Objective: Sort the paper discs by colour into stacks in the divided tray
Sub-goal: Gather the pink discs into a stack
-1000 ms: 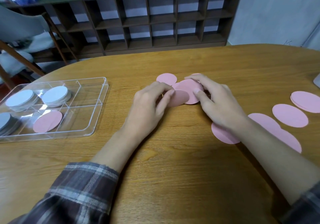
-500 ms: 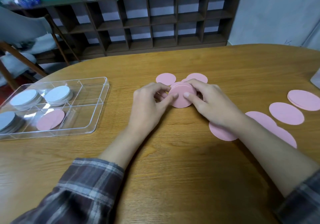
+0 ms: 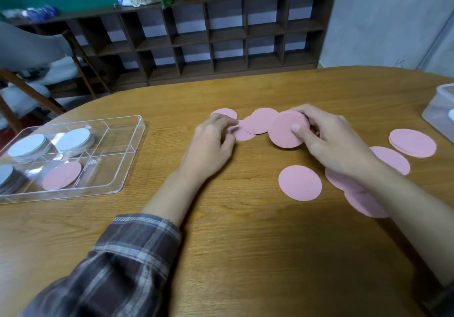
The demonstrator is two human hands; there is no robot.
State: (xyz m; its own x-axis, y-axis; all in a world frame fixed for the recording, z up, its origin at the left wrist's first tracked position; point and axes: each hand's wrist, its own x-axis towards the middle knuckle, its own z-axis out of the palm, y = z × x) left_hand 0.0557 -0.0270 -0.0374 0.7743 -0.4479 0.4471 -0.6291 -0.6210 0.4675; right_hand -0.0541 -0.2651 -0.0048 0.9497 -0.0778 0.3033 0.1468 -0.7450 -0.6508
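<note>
Right hand [image 3: 336, 142] pinches pink discs [image 3: 286, 130], tilted.

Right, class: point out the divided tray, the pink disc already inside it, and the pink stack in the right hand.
divided tray [image 3: 132, 159]: head view, bare right wall.
pink disc [image 3: 62, 175]: head view, its centre.
pink stack [image 3: 282, 130]: head view, front face.

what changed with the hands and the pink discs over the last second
The right hand took over the small stack of pink discs that both hands were squaring up, and has lifted it tilted, off to the right. The left hand let go of it and now fingers the loose pink discs behind. The divided tray and its white stacks and one pink disc stayed as they were.
</note>
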